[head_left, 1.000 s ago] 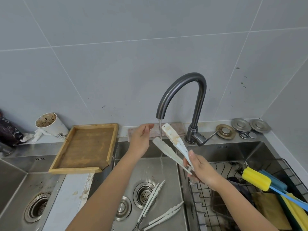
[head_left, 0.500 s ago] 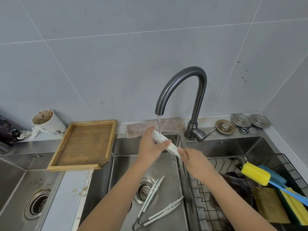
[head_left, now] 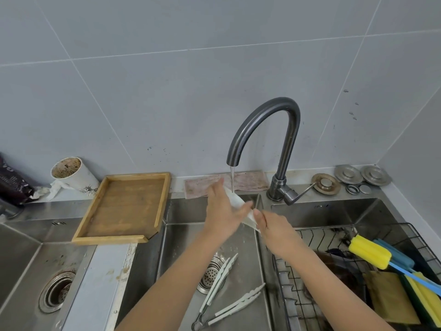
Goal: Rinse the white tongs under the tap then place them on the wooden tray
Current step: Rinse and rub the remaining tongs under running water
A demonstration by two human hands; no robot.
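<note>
**sinkwatcher:** So, compared with a second ago the person's left hand [head_left: 223, 212] has gone from hovering open beside the stream to wrapping right around the white tongs [head_left: 238, 203]. Back then the two arms of the tongs were splayed apart with brown smears showing on one blade; now they're squeezed together under the palm. The right hand [head_left: 274, 226] has stayed on the lower end the whole time.

**drainfly_88:** Meaning the scrubbing part has started, I'd guess? Not just holding them under water anymore.

**sinkwatcher:** That's my read. The left fingers are curled shut over the upper half, thumb pressing the top face, and the right fingers pinch the handle end. Water from the tap [head_left: 262, 130] lands on the tongs just beside the left thumb.

**drainfly_88:** Can you tell if the grime's off?

**sinkwatcher:** Nope, only a short pale strip shows between the hands, and it looks whitish and wet. The rest is hidden. They're held over the middle sink, tilted, tip toward the wall.

**drainfly_88:** And the wooden tray [head_left: 90, 231]?

**sinkwatcher:** Sitting to the left across the sink's edge, nothing on it. So placing hasn't happened. Two other tongs [head_left: 220, 283] lie down by the drain.
</note>
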